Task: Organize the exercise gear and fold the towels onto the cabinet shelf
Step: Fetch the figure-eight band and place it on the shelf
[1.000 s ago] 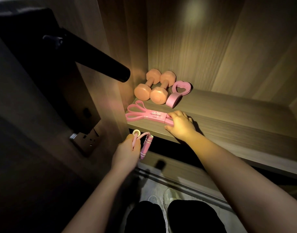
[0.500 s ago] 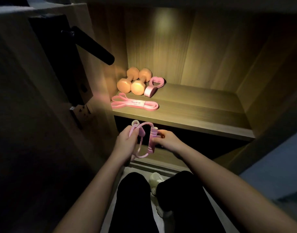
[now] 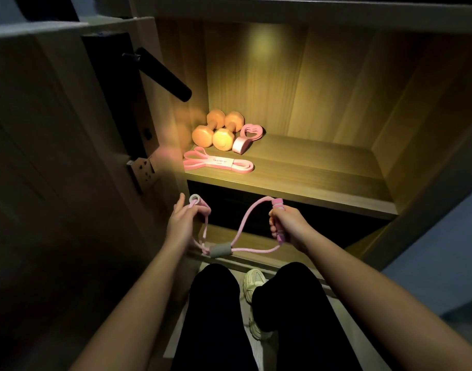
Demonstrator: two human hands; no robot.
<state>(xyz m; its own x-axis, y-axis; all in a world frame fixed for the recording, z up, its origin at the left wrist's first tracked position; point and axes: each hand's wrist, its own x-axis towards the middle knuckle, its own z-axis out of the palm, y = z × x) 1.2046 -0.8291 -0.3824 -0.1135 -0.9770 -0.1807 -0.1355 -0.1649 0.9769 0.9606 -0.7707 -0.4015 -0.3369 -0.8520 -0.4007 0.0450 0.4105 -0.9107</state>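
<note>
A pink figure-eight resistance tube [image 3: 246, 219] with a grey middle sleeve hangs spread between my hands, below the lit cabinet shelf [image 3: 296, 180]. My left hand [image 3: 181, 223] holds its left handle, and my right hand [image 3: 288, 226] grips the right handle. On the shelf's left end lie two orange dumbbells [image 3: 216, 131], a pink heart-shaped grip [image 3: 246, 137] and a flat pink resistance band [image 3: 218, 164]. No towels are in view.
An open door with a black lever handle [image 3: 162, 73] stands just left of the cabinet. A dark lower compartment [image 3: 256, 210] lies under the shelf. My legs in black trousers and pale shoes [image 3: 253, 287] are on the floor below.
My right hand left the flat band on the shelf and took the tube's second handle. Both hands then drew apart, spreading the tube open. The view pulled back from the shelf.
</note>
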